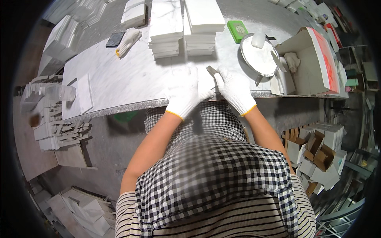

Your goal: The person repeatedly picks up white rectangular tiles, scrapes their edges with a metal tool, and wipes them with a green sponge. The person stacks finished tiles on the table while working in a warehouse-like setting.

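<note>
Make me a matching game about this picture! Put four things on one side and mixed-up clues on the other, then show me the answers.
Things:
1. Right hand
2. Small box
3. Loose yellow-edged glove
4. Round dish

Clues:
A. Lying beside a dark flat piece
B. Has white stuff inside
C. Holding a small flat tool
D. Bright green

Right pairs: 1-C, 2-D, 3-A, 4-B
</note>
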{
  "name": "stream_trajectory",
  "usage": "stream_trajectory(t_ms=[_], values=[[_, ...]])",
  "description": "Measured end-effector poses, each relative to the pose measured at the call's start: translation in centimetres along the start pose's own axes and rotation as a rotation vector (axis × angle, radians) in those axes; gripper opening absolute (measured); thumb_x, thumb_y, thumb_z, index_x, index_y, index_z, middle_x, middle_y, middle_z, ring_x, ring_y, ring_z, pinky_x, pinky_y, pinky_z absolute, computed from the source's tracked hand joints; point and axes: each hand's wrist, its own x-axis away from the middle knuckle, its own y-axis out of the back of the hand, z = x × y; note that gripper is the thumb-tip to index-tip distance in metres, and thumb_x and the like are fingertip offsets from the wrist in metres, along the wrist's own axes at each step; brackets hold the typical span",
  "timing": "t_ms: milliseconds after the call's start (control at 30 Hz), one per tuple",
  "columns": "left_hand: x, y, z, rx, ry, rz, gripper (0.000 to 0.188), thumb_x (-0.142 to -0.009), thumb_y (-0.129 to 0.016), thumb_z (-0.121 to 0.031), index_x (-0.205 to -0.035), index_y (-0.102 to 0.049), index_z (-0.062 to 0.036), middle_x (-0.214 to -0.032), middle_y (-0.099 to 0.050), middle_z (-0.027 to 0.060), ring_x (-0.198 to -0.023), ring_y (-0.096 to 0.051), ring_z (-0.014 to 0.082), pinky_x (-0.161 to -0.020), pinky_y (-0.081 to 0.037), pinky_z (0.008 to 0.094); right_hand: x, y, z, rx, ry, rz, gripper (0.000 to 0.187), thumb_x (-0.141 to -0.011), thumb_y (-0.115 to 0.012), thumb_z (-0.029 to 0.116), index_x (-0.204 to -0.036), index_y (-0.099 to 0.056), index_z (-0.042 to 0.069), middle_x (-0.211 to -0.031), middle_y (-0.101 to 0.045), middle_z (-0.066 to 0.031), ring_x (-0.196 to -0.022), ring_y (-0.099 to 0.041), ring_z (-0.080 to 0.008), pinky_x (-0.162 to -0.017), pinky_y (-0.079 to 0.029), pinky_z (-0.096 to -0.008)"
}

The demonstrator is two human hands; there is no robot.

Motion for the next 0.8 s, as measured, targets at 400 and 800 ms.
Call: stream_trajectory(t_ms=[400,800], values=[[0.3,-0.8,0.6,-0.043,-0.057,-0.11,0.099,-0.067,-0.081,-0.061,-0.134,-0.052,0.0062,-0.105,-0.061,0.0202,-0.099,-0.058,0.0364,-0.083,-0.049,0.0459,-1.6,1.1,0.3,-0.124,0.032,0.157,0.028,-0.097,-0.058,0.031,-0.11,-0.072,0.012,-0.086,-0.072,-0.017,-0.079,-0.07,-0.0367,-0.071,-0.054,-0.0473],[0.4,-0.5,0.4,-0.006,-0.062,-0.116,0.099,-0.067,-0.082,-0.063,-0.132,-0.054,0.0054,-0.109,-0.059,0.0192,-0.101,-0.056,0.0361,-0.086,-0.049,0.0448,0.2,3.1,-0.3,-0.147,0.04,0.252,0.028,-0.099,-0.055,0.032,-0.097,-0.071,0.009,-0.086,-0.07,-0.0161,-0.084,-0.067,-0.038,-0.075,-0.052,-0.047]])
